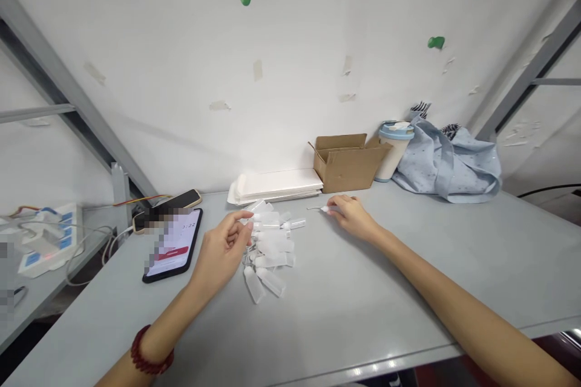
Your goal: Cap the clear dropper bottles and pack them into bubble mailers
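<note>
A heap of several small clear plastic pieces (271,242) lies on the grey table (363,290). My left hand (223,249) rests at the heap's left side, fingers curled, thumb and forefinger pinched by the nearest pieces; what they grip is hidden. My right hand (351,215) lies farther right, fingertips pinching a small white part with a thin wire (318,209) on the tabletop. A red bead bracelet (146,355) circles my left wrist.
Two phones (175,242) lie at the left. A stack of white trays (276,185), an open cardboard box (347,162), a cup with a blue lid (394,150) and a blue cloth bag (449,163) line the wall. A power strip with cables (45,242) sits far left.
</note>
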### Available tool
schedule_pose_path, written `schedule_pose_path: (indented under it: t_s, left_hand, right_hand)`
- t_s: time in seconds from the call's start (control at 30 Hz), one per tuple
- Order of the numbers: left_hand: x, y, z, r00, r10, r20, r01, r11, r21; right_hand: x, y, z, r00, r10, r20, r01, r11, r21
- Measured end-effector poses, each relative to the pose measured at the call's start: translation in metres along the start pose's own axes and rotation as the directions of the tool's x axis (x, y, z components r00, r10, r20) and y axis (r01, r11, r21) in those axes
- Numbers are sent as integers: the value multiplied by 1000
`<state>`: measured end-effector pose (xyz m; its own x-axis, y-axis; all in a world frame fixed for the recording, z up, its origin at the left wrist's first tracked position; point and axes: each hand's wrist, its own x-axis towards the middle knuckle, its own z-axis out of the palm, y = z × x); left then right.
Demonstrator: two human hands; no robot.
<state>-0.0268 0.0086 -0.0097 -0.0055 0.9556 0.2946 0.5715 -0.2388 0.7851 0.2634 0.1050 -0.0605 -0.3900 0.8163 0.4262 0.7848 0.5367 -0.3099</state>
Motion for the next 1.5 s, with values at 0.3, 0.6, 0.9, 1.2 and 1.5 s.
schedule_pose_path:
  t_s: [0.3,0.6,0.9,1.2,1.5]
  left_hand:
    - [-18,20,13,975,50,216,-42,998,-41]
    - [-20,19,16,980,20,199,-16,1000,-20]
    - [-20,19,14,970,13,245,-8,1000,-23]
    - [-19,17,17,951,211,228,-237,967,92]
    - [-22,19,17,934,252,254,-271,961,44]
  right_hand:
    - [-28,-79,-18,963,-233,-138,266,909,321]
    - [-35,-92,-16,949,-271,-162,315,859,403]
    - [-35,-92,-16,955,-252,-154,294,864,408]
    - [-36,-94,-17,956,-249,-154,292,847,444]
    - [-38,-100,-19,955,-262,-139,296,809,508]
